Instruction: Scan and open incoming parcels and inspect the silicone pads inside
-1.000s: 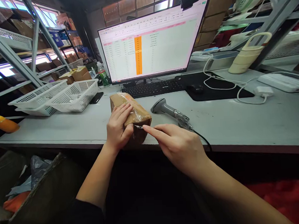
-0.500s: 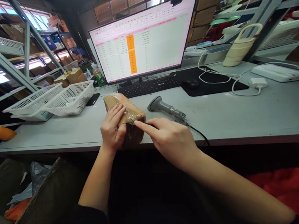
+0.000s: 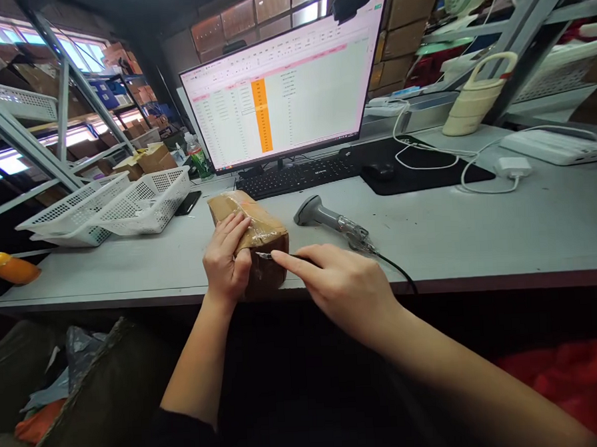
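A small brown cardboard box, wrapped in clear tape, rests near the front edge of the table. My left hand grips its left side, fingers spread over the top and thumb at the near end. In my right hand is a slim dark craft knife, its index finger stretched along it. The short blade points left in front of the box's near end, close to my left thumb; whether it touches the cardboard I cannot tell. Most of the handle is hidden by my fingers.
A grey barcode scanner with a cable lies right of the box. Behind stand a keyboard, a monitor and a mouse on a black pad. White baskets and a phone are at the left.
My right hand has brought the knife slightly down from the box's top edge, and more of its blade shows. My left hand keeps its hold on the box. The view has shifted slightly.
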{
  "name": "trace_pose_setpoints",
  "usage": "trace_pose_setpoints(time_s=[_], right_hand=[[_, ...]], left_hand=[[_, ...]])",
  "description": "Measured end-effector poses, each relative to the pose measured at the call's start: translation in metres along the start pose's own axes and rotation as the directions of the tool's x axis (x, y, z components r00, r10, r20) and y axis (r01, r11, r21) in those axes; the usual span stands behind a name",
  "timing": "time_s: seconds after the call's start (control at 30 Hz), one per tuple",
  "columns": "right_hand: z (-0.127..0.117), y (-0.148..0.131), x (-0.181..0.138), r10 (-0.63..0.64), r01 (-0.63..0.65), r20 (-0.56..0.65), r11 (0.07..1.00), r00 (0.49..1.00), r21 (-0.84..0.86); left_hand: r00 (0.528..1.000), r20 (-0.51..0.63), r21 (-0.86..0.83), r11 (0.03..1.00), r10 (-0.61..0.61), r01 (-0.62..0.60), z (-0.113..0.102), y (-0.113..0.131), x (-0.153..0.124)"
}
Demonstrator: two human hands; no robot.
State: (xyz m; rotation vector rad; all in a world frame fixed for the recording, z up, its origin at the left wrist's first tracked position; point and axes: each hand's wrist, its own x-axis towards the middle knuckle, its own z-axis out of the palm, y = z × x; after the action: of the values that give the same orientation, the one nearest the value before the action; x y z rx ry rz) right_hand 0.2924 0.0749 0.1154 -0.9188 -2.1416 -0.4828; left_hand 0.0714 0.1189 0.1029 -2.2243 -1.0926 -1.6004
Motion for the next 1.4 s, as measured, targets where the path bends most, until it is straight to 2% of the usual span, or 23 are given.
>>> trace_pose_setpoints(time_s=[0.2, 0.33, 0.53, 0.63, 0.73, 0.77, 0.8, 0.83, 0.9, 0.93, 0.97, 1.0, 1.03, 1.1, 1.17, 1.2, 1.27, 1.33, 1.4], right_hand=[[0.006, -0.006, 0.009, 0.004, -0.004, -0.008, 1.0, 1.0, -0.029], [0.003, -0.005, 0.013, 0.007, -0.006, 0.028, 0.998, 1.0, -0.064], [0.002, 0.023, 0.008, 0.178, -0.169, 0.028, 0.965, 0.984, -0.199], [0.002, 0.032, 0.0, 0.221, -0.215, 0.029, 0.967, 0.975, -0.134], [0.007, 0.034, -0.013, 0.335, -0.338, 0.043, 0.937, 0.941, 0.087], [0.01, 0.033, -0.017, 0.385, -0.392, 0.076, 0.893, 0.92, 0.223], [0.014, 0.032, -0.021, 0.436, -0.451, 0.129, 0.808, 0.891, 0.38], [0.019, 0.03, -0.024, 0.478, -0.506, 0.206, 0.673, 0.854, 0.539], [0.031, 0.022, -0.029, 0.508, -0.573, 0.383, 0.294, 0.772, 0.765], [0.036, 0.016, -0.029, 0.499, -0.575, 0.456, 0.108, 0.737, 0.811], [0.041, 0.009, -0.029, 0.486, -0.558, 0.501, -0.034, 0.716, 0.829], [0.045, 0.001, -0.028, 0.474, -0.533, 0.52, -0.12, 0.711, 0.838], [0.049, -0.006, -0.026, 0.465, -0.51, 0.519, -0.157, 0.717, 0.846], [0.054, -0.017, -0.023, 0.469, -0.483, 0.492, -0.149, 0.734, 0.863], [0.056, -0.021, -0.02, 0.5, -0.468, 0.465, -0.129, 0.73, 0.874], [0.055, -0.02, -0.019, 0.525, -0.462, 0.46, -0.138, 0.716, 0.876], [0.052, -0.015, -0.018, 0.558, -0.457, 0.484, -0.2, 0.674, 0.867], [0.049, -0.008, -0.016, 0.537, -0.451, 0.541, -0.303, 0.647, 0.84], [0.048, 0.0, -0.009, 0.497, -0.435, 0.575, -0.377, 0.65, 0.818]], left_hand=[[1.0, -0.003, 0.005, 1.0, 0.005, -0.005, 0.003, 0.0, 0.0], [1.0, -0.017, -0.011, 1.0, 0.017, -0.017, 0.002, 0.0, -0.001], [0.999, -0.029, -0.014, 1.0, 0.014, -0.014, 0.004, 0.0, -0.002], [0.999, -0.035, -0.022, 1.0, 0.002, -0.003, 0.009, 0.003, -0.002], [0.998, -0.055, -0.034, 0.999, -0.011, 0.01, 0.01, 0.007, -0.005], [0.999, -0.041, -0.051, 0.999, -0.004, 0.002, 0.009, 0.008, -0.006], [1.0, -0.024, -0.077, 0.997, 0.01, -0.012, 0.007, 0.007, -0.007], [1.0, -0.015, -0.109, 0.994, 0.021, -0.022, 0.004, 0.004, -0.007], [0.997, -0.073, -0.183, 0.983, -0.019, 0.005, -0.001, -0.011, -0.002], [0.987, -0.133, -0.223, 0.973, -0.095, 0.063, -0.002, -0.023, 0.004], [0.959, -0.193, -0.268, 0.952, -0.206, 0.15, -0.001, -0.037, 0.011], [0.913, -0.22, -0.315, 0.911, -0.344, 0.268, 0.001, -0.053, 0.019], [0.86, -0.182, -0.353, 0.848, -0.477, 0.395, 0.004, -0.068, 0.027], [0.75, -0.001, -0.37, 0.697, -0.661, 0.614, 0.016, -0.093, 0.04], [0.703, 0.145, -0.355, 0.627, -0.696, 0.694, 0.028, -0.106, 0.044], [0.702, 0.182, -0.353, 0.621, -0.689, 0.7, 0.032, -0.107, 0.042], [0.717, 0.178, -0.37, 0.629, -0.674, 0.684, 0.032, -0.103, 0.032], [0.733, 0.076, -0.361, 0.667, -0.676, 0.652, 0.023, -0.093, 0.013], [0.768, -0.123, -0.252, 0.769, -0.628, 0.588, 0.009, -0.082, -0.01]])
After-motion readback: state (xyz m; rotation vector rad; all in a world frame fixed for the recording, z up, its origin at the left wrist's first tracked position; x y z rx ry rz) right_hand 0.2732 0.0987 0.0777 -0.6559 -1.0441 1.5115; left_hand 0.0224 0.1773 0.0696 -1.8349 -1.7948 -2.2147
